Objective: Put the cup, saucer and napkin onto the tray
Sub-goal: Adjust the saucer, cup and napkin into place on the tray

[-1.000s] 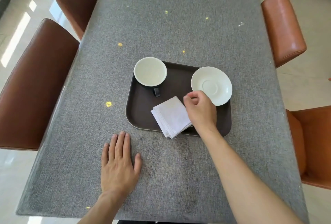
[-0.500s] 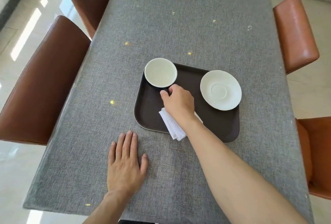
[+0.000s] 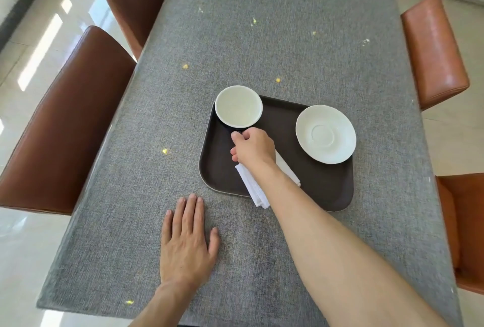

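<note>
A dark brown tray (image 3: 324, 190) lies on the grey table. A white cup (image 3: 238, 106) stands in the tray's far left corner, and my right hand (image 3: 252, 148) is closed on its dark handle, which the fingers hide. The white saucer (image 3: 326, 134) rests at the tray's far right, overlapping the rim. A folded white napkin (image 3: 255, 189) lies on the tray's near edge, partly under my right wrist, one corner hanging over onto the table. My left hand (image 3: 187, 243) lies flat on the tablecloth, fingers spread, in front of the tray.
The grey tablecloth (image 3: 262, 38) covers a long table. Brown leather chairs (image 3: 65, 122) stand along the left side and orange-brown chairs (image 3: 434, 51) along the right. Small yellow specks dot the cloth.
My right hand left the napkin and moved left and away across the tray to the cup's handle, where it closed. The left hand stayed flat. The camera shifted slightly.
</note>
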